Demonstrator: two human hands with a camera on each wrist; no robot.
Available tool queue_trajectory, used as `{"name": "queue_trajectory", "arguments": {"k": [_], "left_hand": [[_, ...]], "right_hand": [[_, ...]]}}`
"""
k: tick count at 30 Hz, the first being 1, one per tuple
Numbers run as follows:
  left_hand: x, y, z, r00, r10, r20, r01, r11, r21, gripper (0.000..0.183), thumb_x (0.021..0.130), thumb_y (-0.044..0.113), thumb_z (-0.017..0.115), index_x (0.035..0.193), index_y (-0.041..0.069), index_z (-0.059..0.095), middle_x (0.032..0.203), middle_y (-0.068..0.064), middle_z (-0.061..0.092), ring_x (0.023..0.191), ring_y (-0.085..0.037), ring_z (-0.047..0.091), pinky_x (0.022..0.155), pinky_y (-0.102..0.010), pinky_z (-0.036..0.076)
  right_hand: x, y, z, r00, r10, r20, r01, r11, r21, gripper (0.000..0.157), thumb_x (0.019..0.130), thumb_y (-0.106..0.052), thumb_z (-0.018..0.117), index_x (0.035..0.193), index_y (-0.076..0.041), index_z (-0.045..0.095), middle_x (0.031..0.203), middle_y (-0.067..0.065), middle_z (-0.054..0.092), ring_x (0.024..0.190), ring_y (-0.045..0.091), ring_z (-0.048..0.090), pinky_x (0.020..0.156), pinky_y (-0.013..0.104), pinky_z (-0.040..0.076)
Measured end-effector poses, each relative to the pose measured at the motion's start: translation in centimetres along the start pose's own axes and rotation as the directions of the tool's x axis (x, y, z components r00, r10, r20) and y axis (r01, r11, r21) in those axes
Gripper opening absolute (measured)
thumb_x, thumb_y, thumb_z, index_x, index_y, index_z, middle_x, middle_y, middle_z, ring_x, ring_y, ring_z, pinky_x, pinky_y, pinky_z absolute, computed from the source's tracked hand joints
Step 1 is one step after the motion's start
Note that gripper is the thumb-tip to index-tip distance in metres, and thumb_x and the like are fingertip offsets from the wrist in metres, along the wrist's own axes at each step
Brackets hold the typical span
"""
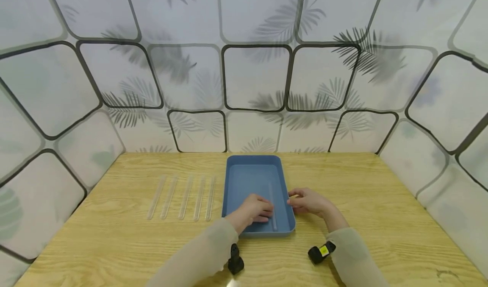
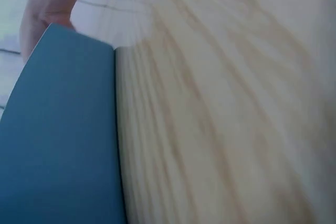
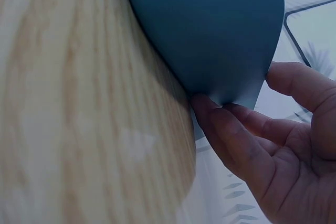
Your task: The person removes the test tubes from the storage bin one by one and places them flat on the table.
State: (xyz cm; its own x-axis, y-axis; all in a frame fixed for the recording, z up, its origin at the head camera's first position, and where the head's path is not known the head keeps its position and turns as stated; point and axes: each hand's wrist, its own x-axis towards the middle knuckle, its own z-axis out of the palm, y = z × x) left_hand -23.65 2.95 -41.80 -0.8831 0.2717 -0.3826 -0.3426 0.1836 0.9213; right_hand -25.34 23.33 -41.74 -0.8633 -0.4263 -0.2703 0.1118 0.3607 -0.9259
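Note:
A shallow blue tray [image 1: 248, 174] stands on the wooden table, with one clear tube [image 1: 274, 224] lying lengthwise inside, toward its right. My left hand [image 1: 253, 210] reaches over the front left rim, its bent fingers overlapping the tube's left edge; whether they pinch it I cannot tell. The left wrist view shows only the tray's outer wall [image 2: 63, 124], not this hand's fingers. My right hand [image 1: 306, 201] holds the tray at its right side. In the right wrist view its thumb [image 3: 294, 80] meets the rim while the fingertips [image 3: 207, 106] touch low on the wall.
Several more clear tubes [image 1: 185, 198] lie side by side on the wooden table [image 1: 126, 244], left of the tray. Patterned cloth walls [image 1: 253, 79] enclose the table at the back and both sides. A black wrist camera [image 1: 322, 252] hangs at the right sleeve.

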Motion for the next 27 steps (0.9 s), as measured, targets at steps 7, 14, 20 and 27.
{"name": "queue_trajectory", "arguments": {"k": [7,14,20,27], "left_hand": [[-0.6,0.1,-2.0,1.000,0.023,0.017,-0.022,0.998,-0.065,0.028,0.083,0.004,0.058,0.108,-0.008,0.055,0.089,-0.014,0.061,0.077,-0.019,0.060,0.067,-0.031,0.051],[-0.8,0.2,-3.0,0.999,0.034,0.024,-0.032,0.994,-0.104,0.032,0.084,0.002,0.057,0.113,-0.010,0.051,0.093,-0.016,0.059,0.077,-0.019,0.059,0.068,-0.031,0.051],[-0.9,0.6,-3.5,0.998,0.055,0.032,-0.051,0.992,-0.118,0.032,0.085,0.002,0.056,0.114,-0.010,0.050,0.097,-0.016,0.056,0.082,-0.020,0.057,0.071,-0.031,0.051],[-1.2,1.4,-4.1,0.993,0.113,0.024,-0.108,0.983,-0.148,0.033,0.084,0.002,0.056,0.114,-0.011,0.050,0.095,-0.014,0.056,0.076,-0.015,0.056,0.070,-0.029,0.051]], "right_hand": [[-0.1,-0.1,0.0,1.000,-0.013,0.002,0.013,1.000,-0.014,0.054,0.087,-0.014,0.055,0.124,0.018,0.031,0.108,0.022,0.053,0.095,0.025,0.055,0.079,0.038,0.047],[-0.2,-0.2,0.0,1.000,-0.009,0.004,0.009,1.000,-0.009,0.053,0.087,-0.013,0.055,0.123,0.018,0.032,0.108,0.022,0.053,0.094,0.024,0.056,0.080,0.039,0.047],[-0.1,-0.1,0.1,1.000,-0.011,0.011,0.012,1.000,-0.005,0.052,0.088,-0.012,0.054,0.124,0.018,0.031,0.108,0.022,0.053,0.095,0.025,0.056,0.080,0.039,0.047],[-0.1,-0.2,0.1,1.000,-0.009,0.007,0.009,1.000,-0.001,0.052,0.088,-0.012,0.054,0.123,0.018,0.032,0.108,0.022,0.053,0.095,0.024,0.056,0.080,0.038,0.047]]}}
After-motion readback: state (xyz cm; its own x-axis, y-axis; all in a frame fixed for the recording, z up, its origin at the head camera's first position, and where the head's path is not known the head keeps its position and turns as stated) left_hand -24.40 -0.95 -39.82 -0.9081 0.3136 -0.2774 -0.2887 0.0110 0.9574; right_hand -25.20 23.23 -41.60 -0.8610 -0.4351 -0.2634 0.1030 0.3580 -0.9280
